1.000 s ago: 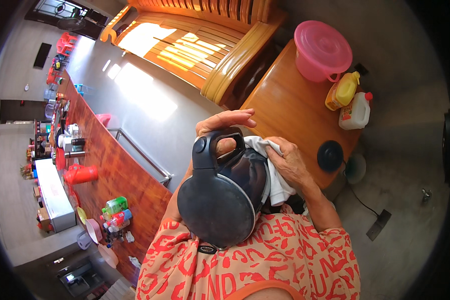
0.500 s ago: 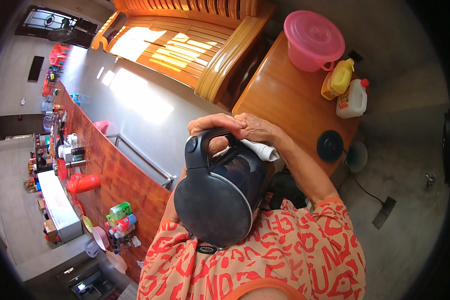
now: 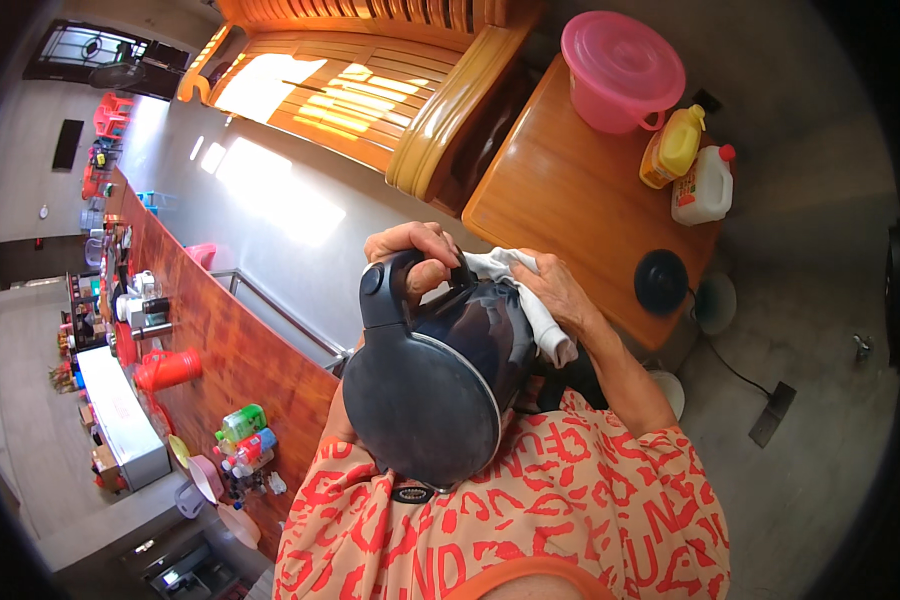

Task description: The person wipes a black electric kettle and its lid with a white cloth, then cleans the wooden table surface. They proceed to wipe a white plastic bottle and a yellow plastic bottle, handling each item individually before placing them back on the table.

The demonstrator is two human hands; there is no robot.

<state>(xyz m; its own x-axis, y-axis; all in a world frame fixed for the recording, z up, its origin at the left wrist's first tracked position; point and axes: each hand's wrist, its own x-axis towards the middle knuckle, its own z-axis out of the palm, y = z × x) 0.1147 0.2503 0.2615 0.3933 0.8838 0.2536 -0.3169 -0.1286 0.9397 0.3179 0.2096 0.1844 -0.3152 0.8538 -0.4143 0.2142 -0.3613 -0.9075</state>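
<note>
A dark electric kettle [image 3: 425,405] with a black lid is held close to my chest. Around its handle the fingers of my left hand [image 3: 413,250] are wrapped. My right hand [image 3: 562,292] grips a white cloth [image 3: 542,322] and presses it to the kettle's glossy side, right of the handle. Part of the cloth hangs down over that side. The kettle's far side and the right fingertips under the cloth are hidden.
On the right, a wooden table [image 3: 530,190] bears a pink lidded bucket [image 3: 625,75], a yellow bottle [image 3: 675,145], a white jug [image 3: 705,188] and a round black base [image 3: 660,282]. A power strip [image 3: 772,414] lies beyond. Leftward stands a reddish table [image 3: 230,350] with bottles [image 3: 245,440].
My right hand has moved from beside the left hand at the handle to the kettle's right side, drawing the cloth along. The left hand still grips the handle, its fingers slightly shifted.
</note>
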